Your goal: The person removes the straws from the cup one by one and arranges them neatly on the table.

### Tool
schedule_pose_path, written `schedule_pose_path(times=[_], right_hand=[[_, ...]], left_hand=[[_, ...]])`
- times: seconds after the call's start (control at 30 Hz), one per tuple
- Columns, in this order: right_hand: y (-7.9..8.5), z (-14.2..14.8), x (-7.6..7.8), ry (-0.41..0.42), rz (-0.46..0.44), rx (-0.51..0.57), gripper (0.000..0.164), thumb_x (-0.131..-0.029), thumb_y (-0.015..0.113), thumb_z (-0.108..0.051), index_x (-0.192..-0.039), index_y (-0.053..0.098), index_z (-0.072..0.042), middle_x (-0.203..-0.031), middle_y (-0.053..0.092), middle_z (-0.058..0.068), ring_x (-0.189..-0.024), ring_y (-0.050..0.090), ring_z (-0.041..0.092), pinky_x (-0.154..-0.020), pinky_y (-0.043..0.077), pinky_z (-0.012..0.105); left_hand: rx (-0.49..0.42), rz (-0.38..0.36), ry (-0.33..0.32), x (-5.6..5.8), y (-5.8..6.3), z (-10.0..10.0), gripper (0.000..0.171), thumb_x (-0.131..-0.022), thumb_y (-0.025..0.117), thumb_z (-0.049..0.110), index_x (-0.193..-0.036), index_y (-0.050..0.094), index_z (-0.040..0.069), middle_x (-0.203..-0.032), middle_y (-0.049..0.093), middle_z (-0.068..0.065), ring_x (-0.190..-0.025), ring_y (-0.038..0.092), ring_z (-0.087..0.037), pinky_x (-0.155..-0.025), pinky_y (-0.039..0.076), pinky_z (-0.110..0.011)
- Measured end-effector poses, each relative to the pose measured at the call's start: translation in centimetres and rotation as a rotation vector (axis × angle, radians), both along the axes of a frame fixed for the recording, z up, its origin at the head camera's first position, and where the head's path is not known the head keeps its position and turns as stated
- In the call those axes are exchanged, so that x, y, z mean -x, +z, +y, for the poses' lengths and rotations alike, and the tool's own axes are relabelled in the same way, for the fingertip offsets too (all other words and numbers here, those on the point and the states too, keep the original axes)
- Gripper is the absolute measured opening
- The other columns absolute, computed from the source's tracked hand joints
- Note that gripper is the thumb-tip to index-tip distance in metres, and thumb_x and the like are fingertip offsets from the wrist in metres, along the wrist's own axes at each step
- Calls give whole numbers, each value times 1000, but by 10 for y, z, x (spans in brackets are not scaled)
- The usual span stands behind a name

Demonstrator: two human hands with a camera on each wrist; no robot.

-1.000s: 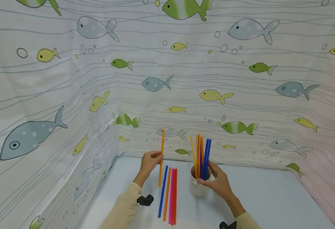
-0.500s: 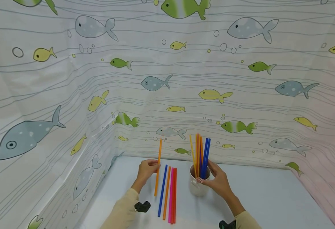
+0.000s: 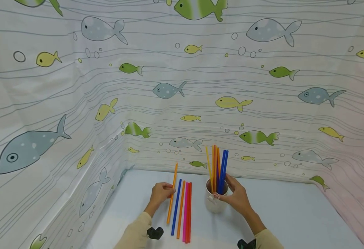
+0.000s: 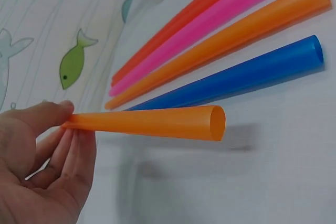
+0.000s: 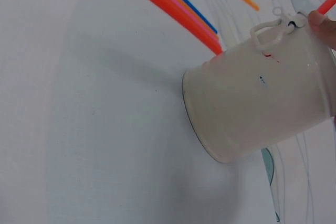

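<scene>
My left hand (image 3: 161, 195) pinches an orange drinking straw (image 3: 170, 207) between thumb and fingers. In the left wrist view the straw's hollow end (image 4: 218, 123) points away from the fingertips, over the white table. Just right of it lie a blue straw (image 3: 176, 207), another orange straw (image 3: 181, 207), a pink straw (image 3: 185, 211) and red straws (image 3: 189, 211), side by side. My right hand (image 3: 237, 197) grips the rim of a white cup (image 3: 216, 205) with a small handle (image 5: 266, 34). Blue straws (image 3: 223, 169), yellow and orange ones stand in the cup.
The white table (image 3: 281, 214) reaches back to a fish-patterned curtain (image 3: 182, 114), which also rises along the left and right sides. Black wrist cameras (image 3: 155, 233) sit at both sleeves.
My left hand has come down and slightly left with the orange straw, lowering it beside the row on the table. The right hand and cup stay in place.
</scene>
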State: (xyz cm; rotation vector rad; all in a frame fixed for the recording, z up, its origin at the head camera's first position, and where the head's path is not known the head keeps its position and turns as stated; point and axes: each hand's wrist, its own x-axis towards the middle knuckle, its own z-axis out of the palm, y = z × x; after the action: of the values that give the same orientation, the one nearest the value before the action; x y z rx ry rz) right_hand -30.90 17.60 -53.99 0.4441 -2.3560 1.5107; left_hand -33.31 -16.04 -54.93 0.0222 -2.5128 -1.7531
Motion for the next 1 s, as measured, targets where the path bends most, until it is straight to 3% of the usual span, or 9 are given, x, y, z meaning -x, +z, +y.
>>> schedule_pose_path(times=[0.47,0.77,1.0], right_hand=[[3,-1,-2,-6,-52,0,100,-66,90,-36,-150,38,-17,-146,46,5,-136,42,28,-102,38,38],[3,-1,-1,-12,-43,-12,101,-66,90,-35,-151,38,-15,-146,46,7,-135,43,30,-101,39,37],[3,-1,-2,-13,-47,-8,101,-66,90,-33,-151,37,-14,-146,46,8,-135,42,30,-101,39,37]], left_hand=[[86,-12,-6,-8,-18,-1,24,-81,79,10,-96,69,-6,-79,70,-9,-66,66,-15,-60,58,-29],[162,33,-6,-13,-20,-2,24,-77,82,9,-91,69,-7,-74,69,-7,-59,61,-13,-55,56,-28],[177,2,-14,-13,-27,-4,26,-77,83,9,-92,69,-6,-74,69,-6,-59,61,-13,-55,56,-28]])
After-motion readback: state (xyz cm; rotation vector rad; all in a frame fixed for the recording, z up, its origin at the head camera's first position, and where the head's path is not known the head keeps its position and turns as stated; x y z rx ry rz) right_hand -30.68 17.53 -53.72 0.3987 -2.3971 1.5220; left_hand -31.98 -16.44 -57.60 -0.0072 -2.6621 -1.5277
